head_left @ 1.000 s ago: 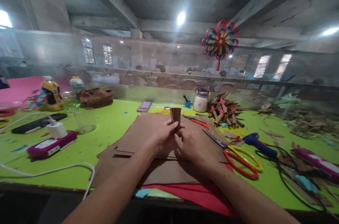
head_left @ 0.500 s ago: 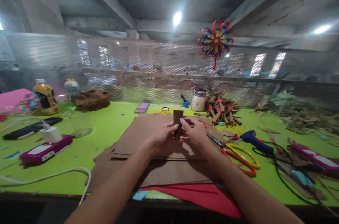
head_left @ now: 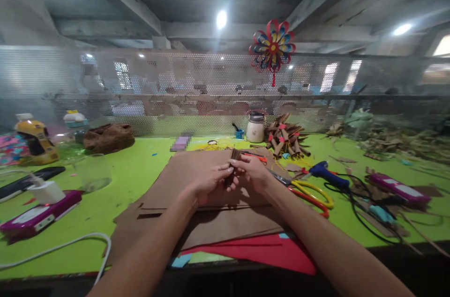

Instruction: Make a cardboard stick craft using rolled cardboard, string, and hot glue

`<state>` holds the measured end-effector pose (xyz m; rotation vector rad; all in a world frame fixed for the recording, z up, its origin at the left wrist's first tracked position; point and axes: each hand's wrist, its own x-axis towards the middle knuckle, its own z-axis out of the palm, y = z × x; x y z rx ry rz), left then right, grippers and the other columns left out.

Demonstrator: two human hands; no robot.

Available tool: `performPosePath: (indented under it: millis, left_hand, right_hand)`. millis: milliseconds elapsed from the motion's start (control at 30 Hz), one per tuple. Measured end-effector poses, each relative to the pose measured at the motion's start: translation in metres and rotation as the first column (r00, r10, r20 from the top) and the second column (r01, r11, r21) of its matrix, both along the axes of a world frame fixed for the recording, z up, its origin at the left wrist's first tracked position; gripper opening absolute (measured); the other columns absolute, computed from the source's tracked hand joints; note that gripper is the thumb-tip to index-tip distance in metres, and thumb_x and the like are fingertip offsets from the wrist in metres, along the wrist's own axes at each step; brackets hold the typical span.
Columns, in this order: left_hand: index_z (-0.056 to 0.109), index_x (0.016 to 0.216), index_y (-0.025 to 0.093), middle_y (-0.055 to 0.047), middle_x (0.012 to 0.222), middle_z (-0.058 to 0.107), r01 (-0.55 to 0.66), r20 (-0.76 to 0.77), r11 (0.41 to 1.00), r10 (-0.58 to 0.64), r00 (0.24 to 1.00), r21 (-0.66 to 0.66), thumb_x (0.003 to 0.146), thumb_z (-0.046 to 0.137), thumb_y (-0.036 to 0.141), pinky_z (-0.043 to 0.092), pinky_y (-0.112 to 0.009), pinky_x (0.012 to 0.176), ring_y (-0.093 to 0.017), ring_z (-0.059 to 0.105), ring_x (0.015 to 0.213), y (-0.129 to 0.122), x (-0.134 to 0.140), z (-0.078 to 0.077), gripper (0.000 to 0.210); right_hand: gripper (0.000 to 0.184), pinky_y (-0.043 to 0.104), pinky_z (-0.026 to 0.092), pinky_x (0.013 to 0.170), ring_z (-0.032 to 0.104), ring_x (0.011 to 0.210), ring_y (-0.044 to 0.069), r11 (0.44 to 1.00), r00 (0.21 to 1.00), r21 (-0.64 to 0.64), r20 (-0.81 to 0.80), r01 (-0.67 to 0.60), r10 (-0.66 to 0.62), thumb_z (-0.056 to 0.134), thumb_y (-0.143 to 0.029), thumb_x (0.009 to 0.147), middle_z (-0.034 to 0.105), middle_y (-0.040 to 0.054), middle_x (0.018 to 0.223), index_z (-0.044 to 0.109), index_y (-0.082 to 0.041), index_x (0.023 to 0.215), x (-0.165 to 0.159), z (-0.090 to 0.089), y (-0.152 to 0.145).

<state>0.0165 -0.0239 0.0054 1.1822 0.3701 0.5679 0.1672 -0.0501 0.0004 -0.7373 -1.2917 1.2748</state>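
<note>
Between my two hands is a small stack of brown paper strips (head_left: 235, 154), tilted, its lower part partly covered by fingers. My left hand (head_left: 214, 182) grips the stack from the left, thumb across its front. From the right, my right hand (head_left: 253, 171) pinches its upper part with thumb and fingers. Beneath both hands lie large brown paper sheets (head_left: 186, 170) in a pile. Scissors with red and yellow handles (head_left: 312, 194) rest beside my right forearm. A second tool with orange-red handles (head_left: 258, 158) lies just behind my right hand, partly hidden.
Rolled brown paper pieces with red bits (head_left: 286, 137) are heaped behind, near a white jar (head_left: 255, 128). A blue glue gun (head_left: 328, 175) and its black cord lie right. Purple power strips (head_left: 42, 215) sit at both sides. Red paper (head_left: 260, 255) sticks out at the front edge.
The paper stack has gone from upright to tilted, and my fingers have shifted around it. The whole view has swung a little to the right.
</note>
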Motion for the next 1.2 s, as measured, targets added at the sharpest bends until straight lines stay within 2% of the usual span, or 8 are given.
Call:
performPosePath:
  millis: [267,500,633,733,867,1033,1200]
  left_hand:
    - [0.064,0.09,0.012,-0.006,0.071,0.062,-0.02,0.006,0.999,0.02,1.0,0.026,0.082,0.056,0.029,0.042,-0.021,0.059,-0.011,0.054,0.061,0.003,0.0,-0.001,0.021]
    - [0.061,0.093,0.011,-0.008,0.07,0.065,-0.072,-0.089,0.982,0.089,0.992,0.174,0.082,0.053,0.042,0.045,-0.024,0.058,-0.013,0.057,0.057,0.002,0.004,-0.004,0.033]
    - [0.056,0.096,0.014,-0.006,0.071,0.065,-0.125,-0.121,0.963,0.157,0.98,0.238,0.081,0.053,0.044,0.046,-0.027,0.058,-0.014,0.06,0.06,0.0,0.008,-0.004,0.035]
    - [0.055,0.097,0.013,-0.005,0.073,0.065,-0.137,-0.129,0.954,0.177,0.976,0.266,0.08,0.053,0.045,0.046,-0.027,0.058,-0.014,0.06,0.06,-0.001,0.009,-0.003,0.036]
    - [0.055,0.102,0.014,-0.007,0.081,0.066,-0.148,-0.13,0.947,0.191,0.973,0.283,0.082,0.052,0.043,0.047,-0.027,0.057,-0.014,0.06,0.061,-0.001,0.008,-0.002,0.035]
    - [0.055,0.101,0.013,-0.009,0.087,0.066,-0.147,-0.096,0.96,0.174,0.98,0.24,0.083,0.051,0.041,0.049,-0.029,0.059,-0.014,0.061,0.062,0.0,0.008,-0.004,0.033]
    - [0.058,0.098,0.011,-0.013,0.088,0.067,-0.125,-0.067,0.973,0.141,0.988,0.196,0.083,0.051,0.04,0.05,-0.029,0.061,-0.016,0.062,0.065,0.001,0.006,-0.004,0.034]
  right_hand:
    - [0.027,0.027,0.043,0.05,0.055,0.041,0.013,0.999,1.0,0.037,0.016,-0.019,0.018,0.061,-0.041,0.073,0.059,0.0,0.049,0.057,-0.015,0.067,0.0,0.001,0.0]
    - [0.025,0.027,0.044,0.052,0.051,0.041,0.01,0.998,0.998,0.013,-0.021,0.062,-0.061,0.066,-0.038,0.069,0.057,-0.001,0.049,0.057,-0.015,0.065,0.002,-0.005,0.007]
    - [0.025,0.026,0.044,0.054,0.053,0.048,0.011,0.992,0.991,-0.02,-0.058,0.122,-0.123,0.071,-0.036,0.065,0.059,0.0001,0.056,0.059,-0.014,0.069,0.003,-0.008,0.009]
    - [0.025,0.026,0.045,0.055,0.053,0.05,0.01,0.992,0.989,-0.019,-0.079,0.123,-0.124,0.071,-0.036,0.065,0.061,0.0004,0.061,0.061,-0.014,0.072,0.003,-0.009,0.01]
    - [0.026,0.024,0.044,0.047,0.054,0.049,0.011,0.994,0.991,-0.049,-0.085,0.102,-0.106,0.071,-0.036,0.066,0.061,0.0009,0.059,0.06,-0.015,0.074,0.003,-0.01,0.01]
    - [0.027,0.024,0.039,0.032,0.051,0.037,0.012,0.995,0.99,-0.082,-0.127,0.058,-0.068,0.069,-0.037,0.067,0.059,-0.001,0.054,0.057,-0.016,0.078,0.001,-0.012,0.01]
    - [0.025,0.023,0.038,0.03,0.049,0.034,0.012,0.995,0.987,-0.078,-0.141,0.063,-0.074,0.068,-0.035,0.07,0.057,-0.0012,0.053,0.058,-0.015,0.079,0.001,-0.014,0.01]
